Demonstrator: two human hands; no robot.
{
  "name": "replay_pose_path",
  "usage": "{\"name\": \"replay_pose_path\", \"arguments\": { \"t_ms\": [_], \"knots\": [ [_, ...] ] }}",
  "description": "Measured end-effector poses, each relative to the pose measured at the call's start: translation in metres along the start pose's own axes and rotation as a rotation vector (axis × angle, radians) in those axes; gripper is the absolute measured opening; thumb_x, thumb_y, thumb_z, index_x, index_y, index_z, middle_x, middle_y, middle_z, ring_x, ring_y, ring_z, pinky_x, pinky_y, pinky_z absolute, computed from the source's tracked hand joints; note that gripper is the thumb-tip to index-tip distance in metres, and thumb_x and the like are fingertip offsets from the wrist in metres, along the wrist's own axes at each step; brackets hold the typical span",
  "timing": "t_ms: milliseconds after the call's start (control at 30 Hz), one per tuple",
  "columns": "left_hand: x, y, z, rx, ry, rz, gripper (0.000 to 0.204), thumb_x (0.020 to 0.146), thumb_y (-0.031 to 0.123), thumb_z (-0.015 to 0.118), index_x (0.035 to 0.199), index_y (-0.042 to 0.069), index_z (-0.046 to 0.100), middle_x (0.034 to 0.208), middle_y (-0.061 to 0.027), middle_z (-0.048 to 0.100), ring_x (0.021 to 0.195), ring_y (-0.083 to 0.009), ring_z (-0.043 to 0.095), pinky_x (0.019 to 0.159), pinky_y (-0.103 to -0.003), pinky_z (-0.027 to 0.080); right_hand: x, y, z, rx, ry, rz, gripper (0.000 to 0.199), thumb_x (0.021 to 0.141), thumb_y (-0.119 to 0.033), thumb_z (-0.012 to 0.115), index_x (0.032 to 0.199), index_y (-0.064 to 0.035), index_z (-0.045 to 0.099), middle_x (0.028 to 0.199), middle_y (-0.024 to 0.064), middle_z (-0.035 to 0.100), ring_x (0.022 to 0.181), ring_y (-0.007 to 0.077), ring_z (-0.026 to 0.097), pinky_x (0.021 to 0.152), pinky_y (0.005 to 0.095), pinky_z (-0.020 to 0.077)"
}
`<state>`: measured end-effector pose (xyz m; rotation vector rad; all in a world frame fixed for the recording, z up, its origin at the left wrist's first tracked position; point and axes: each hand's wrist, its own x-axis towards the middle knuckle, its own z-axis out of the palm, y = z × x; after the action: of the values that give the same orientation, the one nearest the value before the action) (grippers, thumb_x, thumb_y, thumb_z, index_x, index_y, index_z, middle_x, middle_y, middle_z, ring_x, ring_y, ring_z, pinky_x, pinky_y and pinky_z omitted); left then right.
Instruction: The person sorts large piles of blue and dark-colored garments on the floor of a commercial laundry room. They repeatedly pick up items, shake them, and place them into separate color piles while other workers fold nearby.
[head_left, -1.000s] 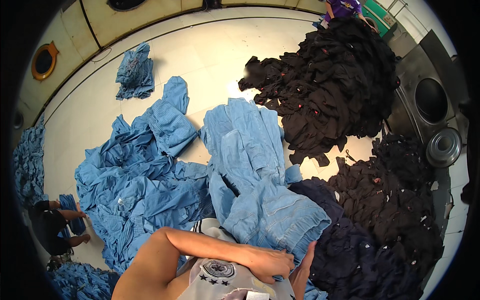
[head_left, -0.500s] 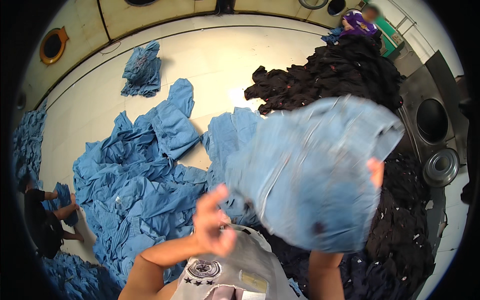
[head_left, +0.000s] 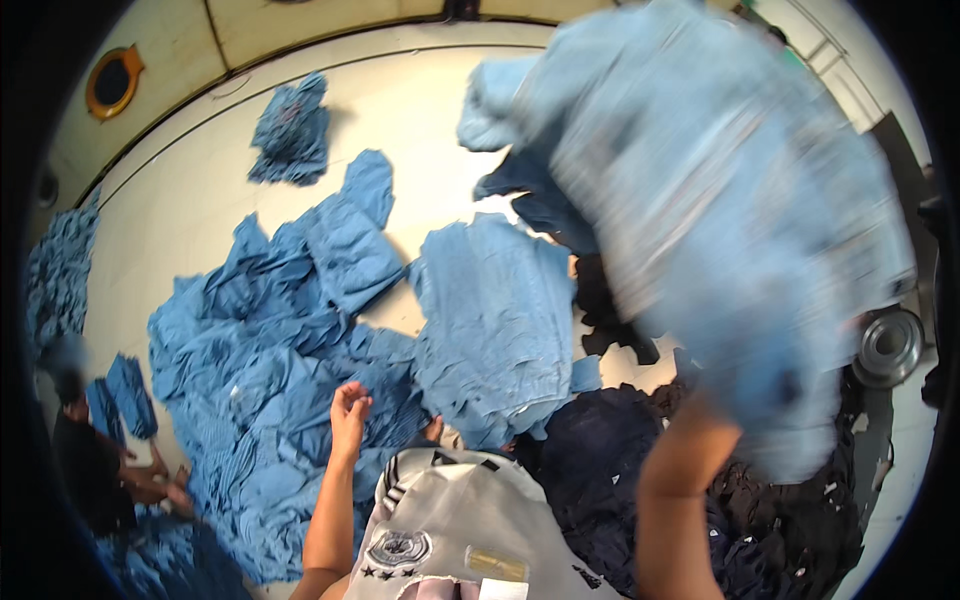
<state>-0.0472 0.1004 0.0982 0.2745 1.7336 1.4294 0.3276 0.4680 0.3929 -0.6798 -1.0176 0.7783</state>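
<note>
A light blue denim garment (head_left: 740, 200), smeared by motion, is spread in the air across the upper right. My right hand (head_left: 708, 412) grips it from beneath, with the fingers mostly hidden behind the cloth. Its exact cut cannot be made out, though pale seam lines show. Empty, my left hand (head_left: 350, 402) is raised at the lower middle, its fingers loosely curled and a little apart, over the large blue garment heap. Between my hands, farther off, lies a flat stack of light blue denim garments (head_left: 495, 310), apart from both.
To the left spreads a big heap of blue garments (head_left: 270, 350), with a smaller blue pile (head_left: 290, 130) beyond. Dark garments (head_left: 610, 470) cover the floor at right. A co-worker in black (head_left: 90, 450) crouches at far left. A round metal machine door (head_left: 888, 347) stands at the right edge.
The denim garment has swung up and to the right with my right hand, uncovering the flat stack. My left hand has drawn away leftward. The co-worker in purple is now hidden.
</note>
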Motion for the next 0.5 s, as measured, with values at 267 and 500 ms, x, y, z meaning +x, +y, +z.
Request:
{"name": "replay_pose_path", "arguments": {
  "t_ms": [267, 500],
  "knots": [
    [0.122, -0.039, 0.173, -0.129, -0.46, -0.385, 0.097, 0.087, 0.079, 0.034, 0.155, 0.013, 0.013, 0.156, -0.022, 0.024, 0.138, -0.044, 0.033, 0.109, -0.062, 0.024, -0.301, 0.171, -0.163, 0.353, 0.295, 1.076, 0.039, 0.09, -0.036, 0.053, 0.117, -0.0097, 0.061, 0.116, 0.0061, 0.063, 0.108, 0.0286, 0.059, 0.096, 0.0438, 0.0459],
    [0.141, -0.149, 0.327, 0.737, -0.614, -0.37, 0.122, 0.076, 0.08, 0.054, 0.154, 0.01, -0.008, 0.157, -0.031, 0.005, 0.142, -0.0511, 0.017, 0.111, -0.062, 0.024, -0.496, 0.077, -0.424, -1.143, 0.06, 1.611, 0.023, 0.09, -0.025, 0.054, 0.09, -0.0053, 0.067, 0.083, 0.0169, 0.07, 0.08, 0.0254, 0.07, 0.066, 0.0382, 0.0552]
  ]
}}
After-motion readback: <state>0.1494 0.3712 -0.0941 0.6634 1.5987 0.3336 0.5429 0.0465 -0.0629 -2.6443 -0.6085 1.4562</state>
